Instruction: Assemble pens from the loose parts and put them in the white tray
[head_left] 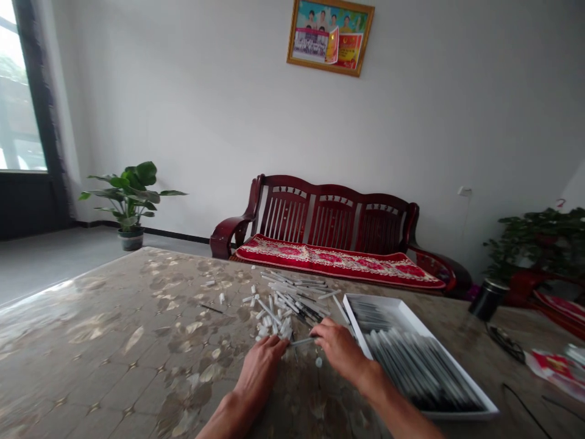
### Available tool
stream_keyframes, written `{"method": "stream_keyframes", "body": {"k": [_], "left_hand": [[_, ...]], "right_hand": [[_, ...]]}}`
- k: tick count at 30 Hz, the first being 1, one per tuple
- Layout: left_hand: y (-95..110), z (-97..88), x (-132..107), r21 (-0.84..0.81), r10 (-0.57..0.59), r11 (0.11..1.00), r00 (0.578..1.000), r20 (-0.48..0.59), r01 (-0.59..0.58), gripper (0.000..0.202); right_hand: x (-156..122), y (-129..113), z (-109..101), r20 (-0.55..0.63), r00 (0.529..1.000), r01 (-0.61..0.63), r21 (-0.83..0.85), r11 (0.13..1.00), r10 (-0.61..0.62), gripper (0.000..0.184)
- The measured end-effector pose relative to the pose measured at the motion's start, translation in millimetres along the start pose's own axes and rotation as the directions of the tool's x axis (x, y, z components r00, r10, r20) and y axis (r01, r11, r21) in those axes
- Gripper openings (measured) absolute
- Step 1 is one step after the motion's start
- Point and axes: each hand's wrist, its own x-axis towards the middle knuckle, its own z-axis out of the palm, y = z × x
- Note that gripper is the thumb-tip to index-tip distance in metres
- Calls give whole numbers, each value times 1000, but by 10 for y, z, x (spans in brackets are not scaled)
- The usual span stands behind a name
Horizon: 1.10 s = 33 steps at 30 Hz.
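Observation:
A thin pen barrel (pixel 302 341) lies level between my two hands just above the table. My left hand (pixel 261 366) pinches its left end with fingers closed. My right hand (pixel 337 347) grips the right end, fingers curled. Beyond the hands is a loose pile of white pen parts and caps (pixel 283 302), with several dark refills mixed in. A white tray (pixel 457 407) holding rows of dark pens sits right beside my right hand.
The table (pixel 114 341) has a glossy floral cover. A dark jar (pixel 488 299), black cords (pixel 505 341) and a red-white packet (pixel 555 366) lie at the right. A red wooden bench (pixel 333 235) and potted plants (pixel 130 201) stand by the wall.

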Motion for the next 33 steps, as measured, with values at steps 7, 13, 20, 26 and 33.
{"method": "stream_keyframes", "body": {"k": [7, 13, 20, 26, 33], "left_hand": [[-12, 26, -10, 1, 39, 999, 997, -62, -39, 38], [-35, 165, 38, -376, -162, 922, 973, -162, 91, 30], [85, 372, 11, -770, -231, 631, 970, -72, 93, 42], [127, 450, 57, -937, -285, 289, 952, 110, 195, 70], [258, 380, 6, -945, -335, -27, 888, 316, 326, 63]], "right_hand": [[-198, 50, 110, -177, 984, -20, 86, 996, 35, 27], [-180, 12, 361, -12, 896, -233, 839, 492, 444, 40], [-54, -392, 502, 52, 930, -154, 954, 258, 364, 37], [121, -348, 432, 198, 898, -347, 868, 356, 392, 33], [144, -98, 294, 292, 856, -460, 807, 370, 427, 27]]}}
